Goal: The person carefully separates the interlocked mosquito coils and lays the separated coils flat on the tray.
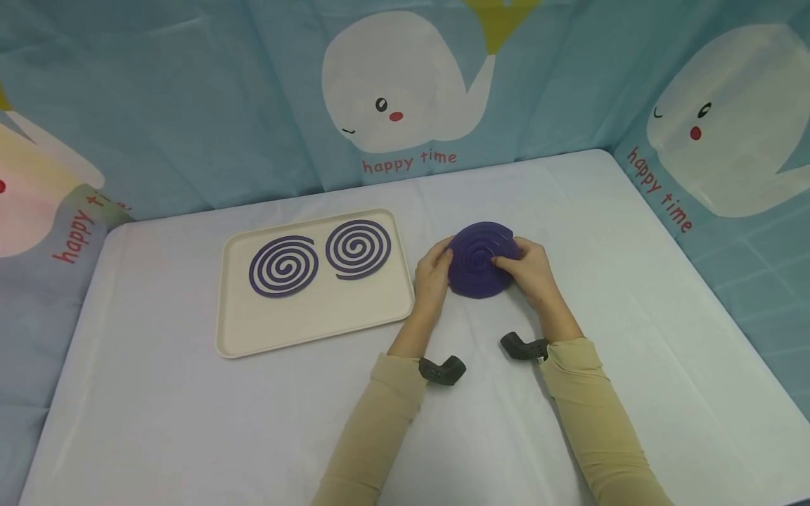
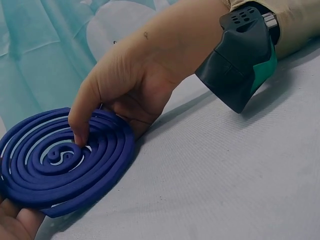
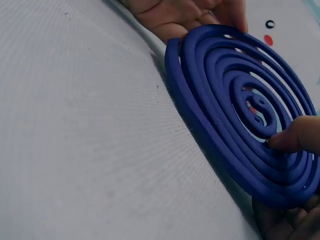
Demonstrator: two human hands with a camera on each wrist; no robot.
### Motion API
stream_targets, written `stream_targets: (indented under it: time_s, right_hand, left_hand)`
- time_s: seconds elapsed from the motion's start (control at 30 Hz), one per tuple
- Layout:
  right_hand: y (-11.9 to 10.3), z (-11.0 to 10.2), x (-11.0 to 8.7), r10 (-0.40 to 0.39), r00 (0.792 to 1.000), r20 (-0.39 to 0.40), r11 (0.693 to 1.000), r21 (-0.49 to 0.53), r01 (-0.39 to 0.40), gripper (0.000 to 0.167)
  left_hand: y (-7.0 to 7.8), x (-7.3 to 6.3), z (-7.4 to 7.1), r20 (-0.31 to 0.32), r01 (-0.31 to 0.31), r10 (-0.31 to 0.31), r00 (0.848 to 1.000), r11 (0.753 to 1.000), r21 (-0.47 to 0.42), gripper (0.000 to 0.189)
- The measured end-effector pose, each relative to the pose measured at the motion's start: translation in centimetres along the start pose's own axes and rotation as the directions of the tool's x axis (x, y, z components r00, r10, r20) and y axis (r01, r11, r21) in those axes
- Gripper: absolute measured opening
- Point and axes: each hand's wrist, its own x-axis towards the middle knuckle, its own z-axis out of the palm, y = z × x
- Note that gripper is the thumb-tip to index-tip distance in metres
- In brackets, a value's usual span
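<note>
A purple double mosquito coil (image 1: pixel 479 260), two spirals nested together into a disc, is held tilted above the white table. My left hand (image 1: pixel 434 273) grips its left edge; in the right wrist view the left hand's fingers (image 3: pixel 195 15) show at the far rim. On the opposite side my right hand (image 1: pixel 535 273) pinches the coil, its thumb pressed near the centre and its other fingers behind. The left wrist view shows the right hand (image 2: pixel 127 82) over the coil (image 2: pixel 37 182), with narrow gaps between the windings. Two single mosquito coils (image 1: pixel 283 266) lie side by side in the tray.
The cream rectangular tray (image 1: pixel 304 330) stands left of my hands, its right edge close to the left wrist. Black wrist cameras (image 1: pixel 443 370) stick out from both sleeves. A blue curtain (image 1: pixel 253 105) with whale prints borders the white-covered table (image 1: pixel 633 281).
</note>
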Motion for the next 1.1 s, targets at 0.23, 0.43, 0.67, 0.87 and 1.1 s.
stream_targets:
  time_s: [0.23, 0.43, 0.67, 0.87, 1.1]
  right_hand:
    - [-0.28, 0.09, -0.10, 0.005, 1.000, -0.018, 1.000, -0.011, -0.005, 0.031]
    - [-0.39, 0.02, -0.23, -0.038, 0.997, 0.069, 0.998, 0.050, 0.034, 0.037]
    - [-0.54, 0.00, -0.44, -0.062, 0.989, 0.131, 0.996, 0.079, 0.052, 0.042]
    - [-0.68, 0.17, -0.57, -0.111, 0.980, 0.163, 0.992, 0.080, 0.099, 0.044]
    - [-0.74, 0.37, -0.69, -0.137, 0.978, 0.158, 0.990, 0.055, 0.130, 0.044]
  left_hand:
    - [0.05, 0.01, -0.05, 0.018, 0.011, -0.010, 1.000, 0.999, -0.038, 0.031]
    - [-0.07, 0.16, 0.03, -0.004, -0.030, 0.031, 1.000, 0.997, 0.074, 0.039]
    - [-0.04, 0.12, 0.27, -0.053, 0.003, 0.011, 0.999, 0.965, 0.262, 0.048]
    - [0.02, 0.09, 0.29, -0.085, 0.014, 0.010, 0.996, 0.962, 0.274, 0.044]
    - [0.11, 0.16, 0.23, -0.124, 0.010, 0.026, 0.992, 0.962, 0.274, 0.042]
